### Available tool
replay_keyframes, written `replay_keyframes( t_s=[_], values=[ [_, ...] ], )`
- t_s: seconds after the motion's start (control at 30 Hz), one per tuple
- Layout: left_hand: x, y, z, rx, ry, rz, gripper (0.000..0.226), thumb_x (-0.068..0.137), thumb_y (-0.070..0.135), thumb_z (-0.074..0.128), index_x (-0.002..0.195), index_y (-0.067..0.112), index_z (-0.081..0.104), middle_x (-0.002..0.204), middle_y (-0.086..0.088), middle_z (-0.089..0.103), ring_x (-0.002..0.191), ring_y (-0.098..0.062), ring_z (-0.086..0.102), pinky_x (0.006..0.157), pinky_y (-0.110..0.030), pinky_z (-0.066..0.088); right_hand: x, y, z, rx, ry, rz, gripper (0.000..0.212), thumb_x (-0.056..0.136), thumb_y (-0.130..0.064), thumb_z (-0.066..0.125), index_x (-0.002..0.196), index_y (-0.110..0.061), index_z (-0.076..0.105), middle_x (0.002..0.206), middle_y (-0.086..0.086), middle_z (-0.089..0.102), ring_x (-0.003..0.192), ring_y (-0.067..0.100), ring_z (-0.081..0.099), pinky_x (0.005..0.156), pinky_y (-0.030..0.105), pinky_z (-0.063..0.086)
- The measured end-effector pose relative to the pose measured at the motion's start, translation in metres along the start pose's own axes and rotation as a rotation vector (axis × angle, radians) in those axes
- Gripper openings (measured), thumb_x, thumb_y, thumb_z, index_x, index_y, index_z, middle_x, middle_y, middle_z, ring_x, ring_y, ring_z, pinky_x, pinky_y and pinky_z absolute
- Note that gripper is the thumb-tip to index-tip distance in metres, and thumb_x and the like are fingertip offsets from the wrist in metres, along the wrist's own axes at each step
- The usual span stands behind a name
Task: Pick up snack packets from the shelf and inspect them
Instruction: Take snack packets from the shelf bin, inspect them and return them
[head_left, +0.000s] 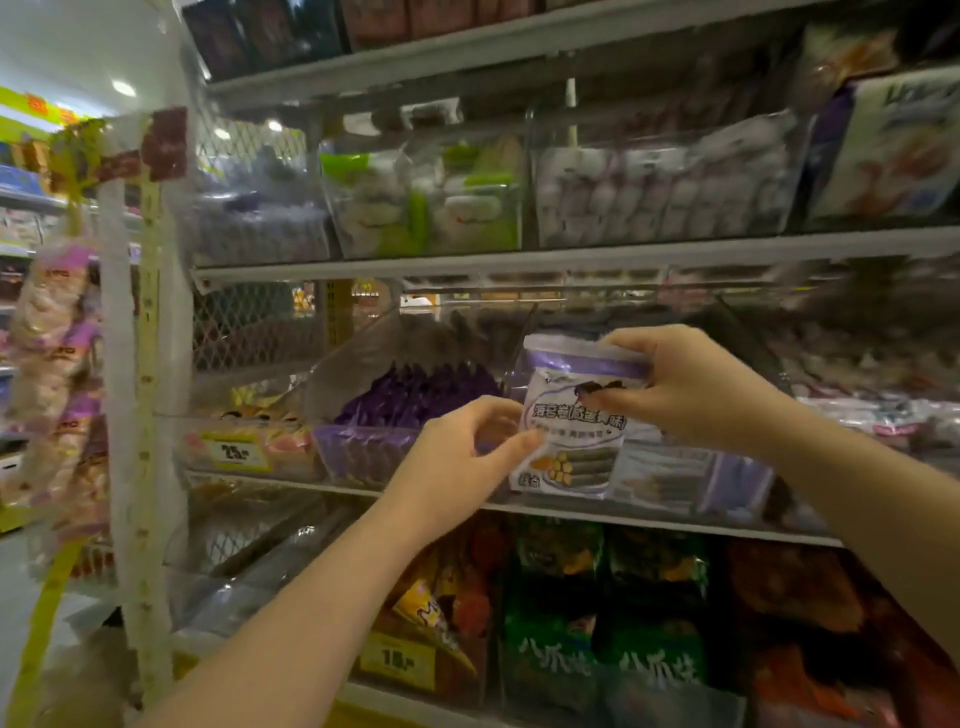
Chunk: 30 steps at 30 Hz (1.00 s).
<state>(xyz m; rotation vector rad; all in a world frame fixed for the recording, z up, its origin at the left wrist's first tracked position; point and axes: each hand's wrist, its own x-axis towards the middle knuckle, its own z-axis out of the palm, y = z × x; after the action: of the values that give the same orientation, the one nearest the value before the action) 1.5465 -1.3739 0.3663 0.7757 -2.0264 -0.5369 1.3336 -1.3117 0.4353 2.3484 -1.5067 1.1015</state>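
Centre frame: both hands, left hand (457, 457) and right hand (691, 389), pinch the seaweed-roll packet (574, 421); hold it flat and steady to read.

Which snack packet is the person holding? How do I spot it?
Find the middle shelf with clear bins. In front of it, the left hand and right hand hold one packet. Unlike the purple packets binned to its left, it is white with a purple top band.

Two hands (457, 460) (693, 389), one packet (574, 431), two price tags (237, 452) (397, 661), perhaps four shelves (519, 257).
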Motion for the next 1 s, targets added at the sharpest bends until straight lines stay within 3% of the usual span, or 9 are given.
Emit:
replay_keyframes(
  t_s=[0.07, 0.17, 0.27, 0.4, 0.67, 0.77, 0.87, 0.93, 1.0],
  values=[
    [0.014, -0.005, 0.003, 0.148, 0.064, 0.027, 0.025, 0.086, 0.054, 0.06, 0.105, 0.04, 0.059, 0.094, 0.026, 0.067, 0.095, 0.009, 0.06, 0.093, -0.036, 0.052, 0.002, 0.006, -0.013, -0.028, 0.144, -0.048, 0.012, 0.082, -0.03, 0.072, 0.076, -0.032, 0.061, 0.062, -0.009, 0.062, 0.058, -0.002, 0.057, 0.052, 0.013, 0.041],
    [0.031, -0.012, 0.007, 0.294, 0.064, 0.064, 0.031, 0.091, 0.042, 0.06, 0.12, 0.041, 0.048, 0.096, 0.031, 0.062, 0.107, -0.001, 0.054, 0.103, -0.045, 0.042, 0.008, 0.014, -0.019, -0.095, 0.264, -0.075, 0.026, 0.083, -0.025, 0.073, 0.074, -0.041, 0.054, 0.059, -0.013, 0.057, 0.061, -0.007, 0.055, 0.054, 0.009, 0.038],
    [0.047, -0.018, 0.008, 0.352, 0.014, 0.07, 0.051, 0.091, 0.036, 0.058, 0.135, 0.043, 0.035, 0.099, 0.034, 0.061, 0.115, 0.0, 0.042, 0.111, -0.043, 0.031, 0.016, 0.021, -0.016, -0.101, 0.304, -0.061, 0.009, 0.084, -0.026, 0.072, 0.089, -0.028, 0.066, 0.063, -0.013, 0.058, 0.063, -0.006, 0.054, 0.056, 0.012, 0.037],
    [0.062, -0.025, 0.009, 0.432, 0.013, 0.099, 0.071, 0.088, 0.035, 0.058, 0.145, 0.048, 0.017, 0.106, 0.035, 0.059, 0.123, 0.002, 0.031, 0.114, -0.036, 0.015, 0.029, 0.021, -0.011, -0.118, 0.362, -0.09, 0.017, 0.083, -0.021, 0.074, 0.099, -0.02, 0.069, 0.062, -0.022, 0.051, 0.068, -0.014, 0.054, 0.062, 0.005, 0.038],
    [0.078, -0.035, 0.007, 0.465, -0.015, 0.187, 0.086, 0.08, 0.043, 0.058, 0.149, 0.045, 0.006, 0.104, 0.038, 0.053, 0.134, 0.005, 0.021, 0.119, -0.032, -0.002, 0.037, 0.029, 0.004, -0.194, 0.19, -0.05, 0.03, 0.086, -0.027, 0.07, 0.115, -0.022, 0.064, 0.091, -0.012, 0.067, 0.08, 0.004, 0.062, 0.074, 0.026, 0.053],
    [0.079, -0.034, 0.003, 0.439, -0.063, 0.19, 0.078, 0.074, 0.055, 0.055, 0.14, 0.055, 0.013, 0.111, 0.037, 0.048, 0.134, 0.004, 0.018, 0.12, -0.034, 0.005, 0.039, 0.028, 0.016, -0.252, 0.177, -0.113, 0.029, 0.088, -0.028, 0.068, 0.116, -0.022, 0.064, 0.1, -0.006, 0.069, 0.089, 0.011, 0.064, 0.08, 0.034, 0.054],
    [0.081, -0.032, 0.0, 0.437, -0.084, 0.17, 0.068, 0.076, 0.057, 0.058, 0.137, 0.047, 0.031, 0.14, 0.028, 0.036, 0.134, 0.0, 0.021, 0.119, -0.041, 0.021, 0.041, 0.033, 0.031, -0.357, 0.077, -0.115, 0.025, 0.09, -0.034, 0.063, 0.114, -0.024, 0.064, 0.1, -0.007, 0.068, 0.092, 0.014, 0.062, 0.083, 0.035, 0.052],
    [0.081, -0.034, 0.001, 0.423, -0.089, 0.14, 0.077, 0.079, 0.05, 0.063, 0.145, 0.044, 0.023, 0.15, 0.022, 0.03, 0.139, -0.005, 0.023, 0.116, -0.041, 0.028, 0.037, 0.037, 0.037, -0.47, 0.041, -0.128, 0.025, 0.089, -0.041, 0.062, 0.11, -0.027, 0.064, 0.097, -0.01, 0.068, 0.092, 0.014, 0.061, 0.088, 0.032, 0.047],
    [0.079, -0.036, 0.001, 0.34, -0.079, 0.111, 0.087, 0.08, 0.047, 0.066, 0.147, 0.048, 0.01, 0.138, 0.018, 0.048, 0.137, -0.009, 0.03, 0.113, -0.042, 0.032, 0.031, 0.043, 0.041, -0.614, 0.019, -0.183, 0.028, 0.084, -0.047, 0.065, 0.105, -0.027, 0.069, 0.099, -0.009, 0.068, 0.095, 0.017, 0.06, 0.088, 0.033, 0.043]
  ],
)
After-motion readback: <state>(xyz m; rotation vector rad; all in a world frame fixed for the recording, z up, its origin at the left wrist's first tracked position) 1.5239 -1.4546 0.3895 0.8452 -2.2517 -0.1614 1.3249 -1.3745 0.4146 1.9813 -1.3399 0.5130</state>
